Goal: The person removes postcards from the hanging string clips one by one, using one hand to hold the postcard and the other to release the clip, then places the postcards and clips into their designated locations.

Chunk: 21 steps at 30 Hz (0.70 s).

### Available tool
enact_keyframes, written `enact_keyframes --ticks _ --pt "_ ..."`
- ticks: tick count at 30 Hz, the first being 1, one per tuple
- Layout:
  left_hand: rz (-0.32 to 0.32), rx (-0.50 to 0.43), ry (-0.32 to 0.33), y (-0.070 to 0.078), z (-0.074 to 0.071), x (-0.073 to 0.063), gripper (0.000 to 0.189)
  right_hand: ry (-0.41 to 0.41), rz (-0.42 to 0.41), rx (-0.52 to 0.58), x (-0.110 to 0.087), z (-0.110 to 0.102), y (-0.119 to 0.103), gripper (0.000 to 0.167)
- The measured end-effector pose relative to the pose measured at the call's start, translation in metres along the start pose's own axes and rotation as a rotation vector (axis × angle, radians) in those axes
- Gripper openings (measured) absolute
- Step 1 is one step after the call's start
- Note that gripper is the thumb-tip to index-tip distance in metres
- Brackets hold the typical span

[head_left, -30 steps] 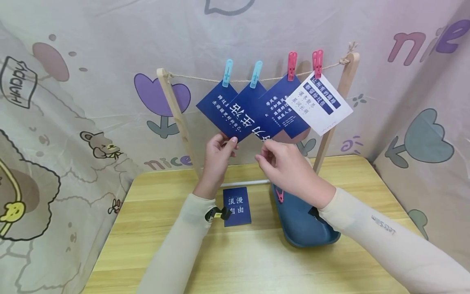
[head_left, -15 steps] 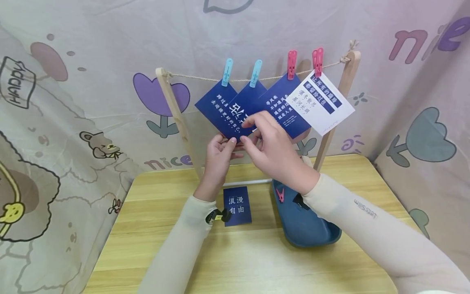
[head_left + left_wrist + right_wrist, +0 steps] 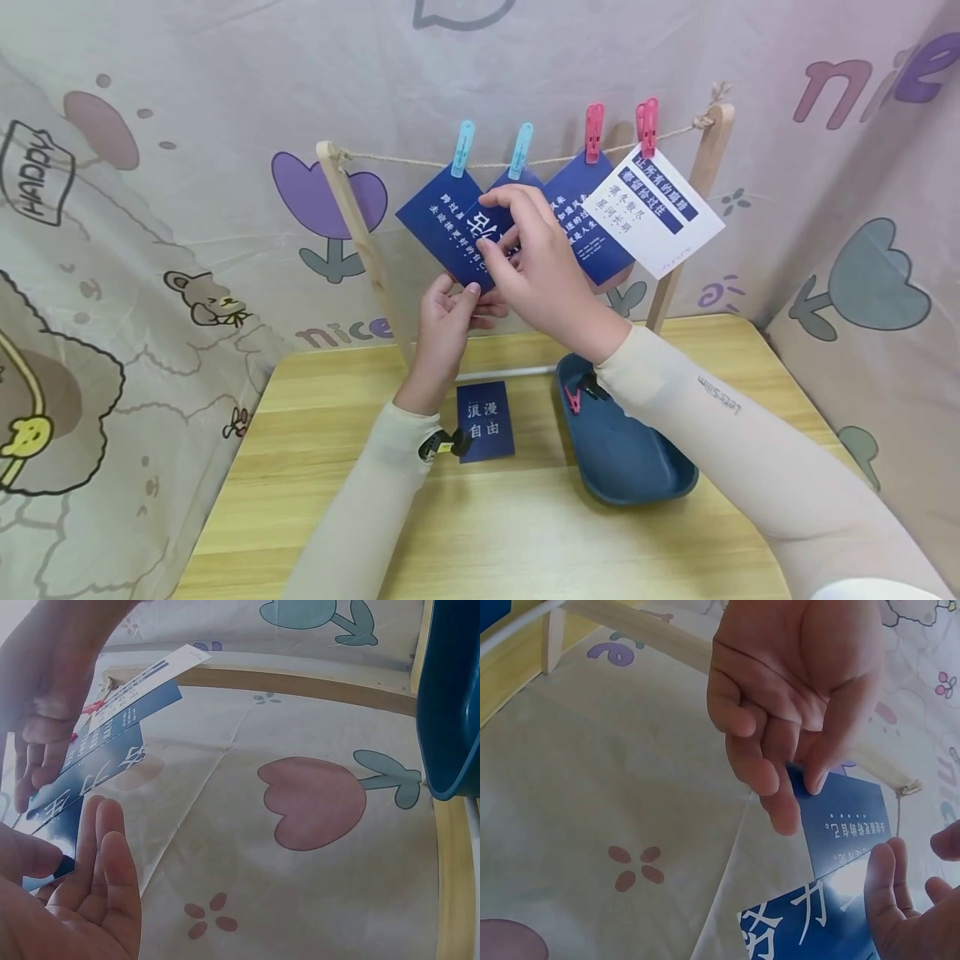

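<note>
My left hand (image 3: 446, 325) pinches the bottom corner of the leftmost blue card (image 3: 435, 212) between thumb and fingers. That card hangs from a rope under a light blue clothespin (image 3: 462, 148). My right hand (image 3: 543, 271) is raised in front of the second blue card (image 3: 477, 223), its fingers loosely bent and its thumb apart from the index finger. A second light blue clothespin (image 3: 521, 150) clips this card at the top. In the right wrist view, the right fingertips (image 3: 883, 862) are right by the second card's face, with nothing held.
A third blue card (image 3: 603, 246) and a white card (image 3: 652, 217) hang farther right from pink clothespins (image 3: 594, 133). The rope spans a wooden frame (image 3: 708, 158). Below, another blue card (image 3: 486, 421) lies on the table (image 3: 352, 492), beside a dark blue tray (image 3: 637, 467) holding a pink clothespin (image 3: 573, 400).
My right hand has moved left and up, from below the second card to in front of it, and its fingers have spread from the thumb. My left hand keeps its pinch on the leftmost card.
</note>
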<state>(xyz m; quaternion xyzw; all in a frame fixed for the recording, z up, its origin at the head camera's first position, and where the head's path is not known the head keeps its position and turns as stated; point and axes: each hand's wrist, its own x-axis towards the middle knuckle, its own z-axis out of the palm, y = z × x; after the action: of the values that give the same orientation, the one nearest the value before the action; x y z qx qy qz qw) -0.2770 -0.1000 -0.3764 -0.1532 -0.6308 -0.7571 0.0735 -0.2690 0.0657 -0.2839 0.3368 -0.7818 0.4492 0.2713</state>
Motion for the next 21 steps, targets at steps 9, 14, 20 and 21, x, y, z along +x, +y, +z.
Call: enact_keyframes --ticks 9,14,20,21 --pt "0.025 -0.007 -0.015 0.000 0.000 -0.002 0.029 0.031 -0.018 0.015 0.014 0.003 0.000 0.043" --pt "0.029 0.012 -0.024 0.000 -0.001 -0.003 0.028 0.039 -0.020 0.015 0.022 0.005 -0.002 0.043" --pt "0.021 0.029 -0.029 0.000 -0.003 -0.003 0.027 0.040 -0.030 -0.007 0.030 0.007 -0.003 0.044" --pt "0.018 0.033 -0.031 0.000 -0.003 -0.003 0.027 0.040 -0.033 -0.011 0.031 0.007 -0.003 0.044"
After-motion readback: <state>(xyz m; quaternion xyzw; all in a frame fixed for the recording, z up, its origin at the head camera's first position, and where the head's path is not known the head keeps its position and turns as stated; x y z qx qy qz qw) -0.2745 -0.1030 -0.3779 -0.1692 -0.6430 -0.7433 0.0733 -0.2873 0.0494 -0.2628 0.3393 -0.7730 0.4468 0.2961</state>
